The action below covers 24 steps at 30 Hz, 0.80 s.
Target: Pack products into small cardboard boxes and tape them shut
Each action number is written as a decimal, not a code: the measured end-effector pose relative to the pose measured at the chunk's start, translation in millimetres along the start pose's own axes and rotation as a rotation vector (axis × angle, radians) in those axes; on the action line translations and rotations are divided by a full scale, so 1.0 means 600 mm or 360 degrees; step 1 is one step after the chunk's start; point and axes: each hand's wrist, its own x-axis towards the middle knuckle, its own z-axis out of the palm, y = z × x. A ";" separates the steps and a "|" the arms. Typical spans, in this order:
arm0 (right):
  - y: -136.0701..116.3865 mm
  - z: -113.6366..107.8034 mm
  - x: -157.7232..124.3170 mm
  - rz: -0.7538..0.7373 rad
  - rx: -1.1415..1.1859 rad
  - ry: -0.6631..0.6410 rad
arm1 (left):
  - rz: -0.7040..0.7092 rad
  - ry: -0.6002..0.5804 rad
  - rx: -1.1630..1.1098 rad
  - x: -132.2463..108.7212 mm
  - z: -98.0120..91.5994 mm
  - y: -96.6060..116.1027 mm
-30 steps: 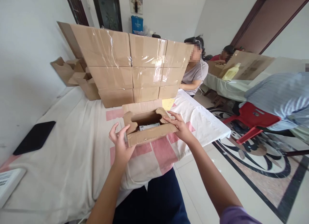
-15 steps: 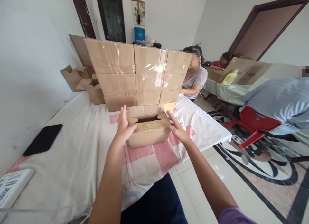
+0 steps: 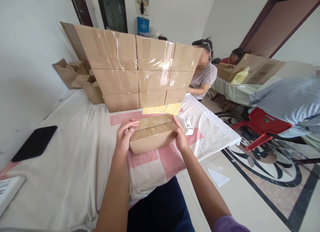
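We find the small, oblong brown cardboard box [image 3: 152, 142] on the beige cloth with pink patches [image 3: 82, 135], directly in front of the seated person and between both hands. Its top flaps [image 3: 160, 122] lie nearly level and meet along a lengthwise seam, which we judge is why the hands brace the ends. The left hand [image 3: 125, 133] is curled about the left end, fingers over the top edge and thumb bent beside them. The right hand [image 3: 179, 131] cups the right end, index finger running along the upper corner (its lower fingers are hidden from us). Held from opposite ends, the box probably cannot slide on the soft fabric.

Just beside the right hand lies a small white object [image 3: 188, 127], too small for us to identify. Beyond the box, yellow sheets [image 3: 153, 110] lie before a film-wrapped stack of brown cartons [image 3: 152, 60], which seems set back to leave working room.
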 end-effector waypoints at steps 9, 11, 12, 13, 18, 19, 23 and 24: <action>0.009 0.014 0.007 -0.0379 -0.0269 0.0135 | 0.0154 -0.0112 0.0194 0.003 -0.004 -0.018; 0.011 0.015 0.007 -0.0407 -0.0283 0.0137 | 0.0166 -0.0119 0.0179 0.003 -0.006 -0.019; 0.012 0.015 0.008 -0.0423 -0.0296 0.0142 | 0.0174 -0.0119 0.0172 0.003 -0.007 -0.018; 0.013 0.015 0.009 -0.0443 -0.0317 0.0150 | 0.0190 -0.0120 0.0173 0.003 -0.008 -0.017; 0.015 0.012 0.013 -0.0514 -0.0468 0.0167 | 0.0256 -0.0200 0.0265 0.007 -0.012 -0.012; 0.015 0.012 0.014 -0.0513 -0.0478 0.0157 | 0.0243 -0.0200 0.0267 0.007 -0.012 -0.011; 0.012 0.010 0.015 -0.0503 -0.0451 0.0139 | 0.0178 -0.0140 0.0234 0.003 -0.007 -0.008; 0.011 0.009 0.015 -0.0490 -0.0441 0.0132 | 0.0174 -0.0130 0.0228 0.001 -0.006 -0.007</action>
